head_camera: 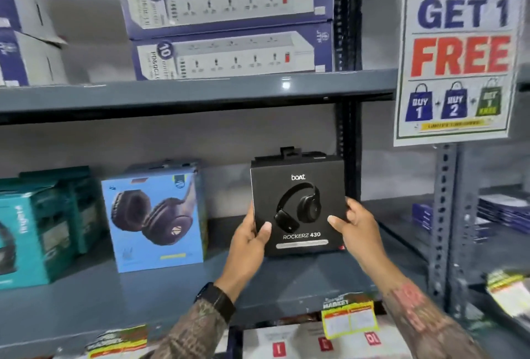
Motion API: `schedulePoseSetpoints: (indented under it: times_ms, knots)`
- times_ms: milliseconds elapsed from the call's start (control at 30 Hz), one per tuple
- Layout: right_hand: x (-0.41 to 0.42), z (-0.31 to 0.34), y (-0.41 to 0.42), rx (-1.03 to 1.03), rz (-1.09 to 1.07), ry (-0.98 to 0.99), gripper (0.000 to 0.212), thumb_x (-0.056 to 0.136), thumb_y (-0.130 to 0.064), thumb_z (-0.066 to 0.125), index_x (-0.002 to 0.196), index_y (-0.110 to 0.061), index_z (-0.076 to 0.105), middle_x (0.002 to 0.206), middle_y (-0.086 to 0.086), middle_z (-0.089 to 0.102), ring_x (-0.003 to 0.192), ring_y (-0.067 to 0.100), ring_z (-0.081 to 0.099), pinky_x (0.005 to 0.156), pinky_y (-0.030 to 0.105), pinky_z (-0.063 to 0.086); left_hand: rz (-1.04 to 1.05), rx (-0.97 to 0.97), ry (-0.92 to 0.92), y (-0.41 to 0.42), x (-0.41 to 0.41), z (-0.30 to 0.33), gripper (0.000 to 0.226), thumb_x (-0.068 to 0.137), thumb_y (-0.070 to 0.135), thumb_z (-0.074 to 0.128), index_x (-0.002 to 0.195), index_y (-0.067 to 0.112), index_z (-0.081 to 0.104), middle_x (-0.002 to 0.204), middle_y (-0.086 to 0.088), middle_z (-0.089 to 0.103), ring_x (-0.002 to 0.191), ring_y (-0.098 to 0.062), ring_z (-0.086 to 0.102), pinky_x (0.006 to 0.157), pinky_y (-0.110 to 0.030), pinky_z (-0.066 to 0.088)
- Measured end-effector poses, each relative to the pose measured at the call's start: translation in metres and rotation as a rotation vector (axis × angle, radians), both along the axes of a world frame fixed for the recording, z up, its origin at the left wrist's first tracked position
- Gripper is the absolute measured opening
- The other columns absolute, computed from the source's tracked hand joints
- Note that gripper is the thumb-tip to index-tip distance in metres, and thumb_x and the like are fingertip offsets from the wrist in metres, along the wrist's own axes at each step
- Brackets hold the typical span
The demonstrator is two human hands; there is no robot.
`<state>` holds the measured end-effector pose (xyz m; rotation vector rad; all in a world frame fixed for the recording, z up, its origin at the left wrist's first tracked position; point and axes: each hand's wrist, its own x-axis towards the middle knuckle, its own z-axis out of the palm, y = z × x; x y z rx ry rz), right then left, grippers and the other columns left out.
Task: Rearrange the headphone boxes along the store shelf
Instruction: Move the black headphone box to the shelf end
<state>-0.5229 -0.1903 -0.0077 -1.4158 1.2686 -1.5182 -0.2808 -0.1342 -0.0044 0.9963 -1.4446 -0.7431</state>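
Note:
A black headphone box [298, 201] marked "boAt Rockerz 430" stands upright toward the right end of the grey middle shelf [183, 295]. My left hand [252, 239] grips its lower left edge, thumb on the front. My right hand [354, 223] grips its right edge, thumb on the front as well. Whether the box rests on the shelf or is lifted slightly, I cannot tell. To its left stands a light blue headphone box [156, 221], apart from the black one. Further left are teal headphone boxes [37, 229].
Above, the upper shelf [200, 91] carries stacked power-strip boxes [229, 20]. A "Buy 2 Get 1 Free" sign [459, 48] hangs on the perforated upright [443, 215] at right. Yellow price tags [348, 318] hang on the shelf's front edge. The neighbouring rack at right holds dark blue boxes [504, 212].

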Motion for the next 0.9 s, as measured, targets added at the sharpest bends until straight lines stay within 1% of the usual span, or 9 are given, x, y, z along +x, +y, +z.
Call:
schedulePoseSetpoints:
  times_ms: [100, 233, 267, 367, 467, 633, 700, 800, 900]
  knots:
    - [0.002, -0.011, -0.009, 0.02, 0.001, -0.002, 0.073, 0.096, -0.008, 0.077, 0.161, -0.021, 0.048, 0.154, 0.009, 0.061, 0.15, 0.024, 0.052, 0.121, 0.05, 0.046, 0.035, -0.011, 0.024, -0.008, -0.004, -0.011, 0.061, 0.11, -0.001, 0.053, 0.157, 0.034, 0.037, 0.145, 0.03, 0.058, 0.124, 0.03, 0.056, 0.105, 0.002, 0.039]
    - [-0.008, -0.013, -0.012, -0.02, 0.064, -0.049, 0.06, 0.096, -0.017, 0.078, 0.144, -0.051, 0.062, 0.125, -0.03, 0.07, 0.124, -0.004, 0.068, 0.1, 0.023, 0.057, 0.044, 0.017, 0.099, -0.014, -0.001, -0.019, 0.044, 0.112, 0.03, 0.054, 0.156, 0.036, 0.052, 0.144, 0.029, 0.068, 0.13, 0.021, 0.059, 0.115, -0.015, 0.045]
    - [-0.011, -0.009, -0.016, -0.014, 0.075, -0.133, 0.055, 0.098, -0.024, 0.077, 0.145, -0.048, 0.062, 0.128, -0.027, 0.072, 0.122, -0.004, 0.07, 0.101, 0.021, 0.056, 0.075, 0.06, 0.166, -0.017, 0.002, -0.015, 0.042, 0.11, 0.046, 0.052, 0.149, 0.033, 0.062, 0.136, 0.027, 0.073, 0.119, 0.022, 0.064, 0.109, -0.019, 0.049]
    - [-0.015, 0.009, -0.034, 0.128, 0.15, -0.366, 0.064, 0.101, -0.057, 0.062, 0.157, -0.027, 0.055, 0.16, -0.001, 0.059, 0.148, 0.021, 0.054, 0.125, 0.049, 0.039, 0.1, 0.261, 0.437, -0.035, 0.005, 0.002, 0.073, 0.106, 0.072, 0.034, 0.113, 0.022, 0.086, 0.113, 0.006, 0.087, 0.097, -0.003, 0.083, 0.088, -0.03, 0.063]
    - [-0.004, 0.024, -0.046, 0.281, 0.251, -0.426, 0.086, 0.082, -0.083, 0.056, 0.144, -0.025, 0.069, 0.148, 0.011, 0.07, 0.132, 0.028, 0.068, 0.11, 0.052, 0.054, 0.042, 0.372, 0.499, -0.05, -0.005, 0.014, 0.083, 0.102, 0.08, 0.022, 0.103, 0.033, 0.091, 0.115, -0.002, 0.088, 0.102, -0.016, 0.085, 0.091, -0.039, 0.064]
    - [0.01, 0.029, -0.067, 0.322, 0.186, -0.426, 0.093, 0.097, -0.081, 0.042, 0.166, -0.019, 0.041, 0.174, 0.015, 0.038, 0.161, 0.033, 0.035, 0.131, 0.056, 0.025, 0.081, 0.453, 0.614, -0.069, -0.022, 0.023, 0.086, 0.1, 0.082, 0.028, 0.13, 0.021, 0.079, 0.126, -0.014, 0.084, 0.124, -0.035, 0.074, 0.117, -0.054, 0.053]
    - [0.008, 0.029, -0.075, 0.3, 0.148, -0.453, 0.089, 0.099, -0.076, 0.045, 0.163, -0.015, 0.045, 0.171, 0.017, 0.042, 0.159, 0.035, 0.038, 0.131, 0.055, 0.027, 0.094, 0.452, 0.618, -0.08, -0.022, 0.023, 0.084, 0.101, 0.08, 0.026, 0.122, 0.021, 0.083, 0.117, -0.011, 0.086, 0.114, -0.03, 0.08, 0.104, -0.047, 0.061]
    - [0.005, 0.03, -0.091, 0.318, 0.051, -0.465, 0.08, 0.101, -0.07, 0.049, 0.153, -0.01, 0.058, 0.16, 0.019, 0.056, 0.149, 0.038, 0.051, 0.127, 0.055, 0.035, 0.045, 0.46, 0.668, -0.093, -0.023, 0.022, 0.085, 0.103, 0.078, 0.025, 0.089, 0.026, 0.09, 0.092, -0.002, 0.089, 0.082, -0.018, 0.087, 0.063, -0.03, 0.067]
    - [0.006, 0.027, -0.099, 0.356, 0.062, -0.47, 0.067, 0.103, -0.06, 0.057, 0.142, -0.007, 0.068, 0.139, 0.015, 0.072, 0.132, 0.036, 0.064, 0.12, 0.053, 0.046, 0.103, 0.443, 0.667, -0.101, -0.026, 0.022, 0.079, 0.104, 0.076, 0.028, 0.109, 0.023, 0.086, 0.114, -0.009, 0.087, 0.101, -0.024, 0.084, 0.089, -0.039, 0.065]
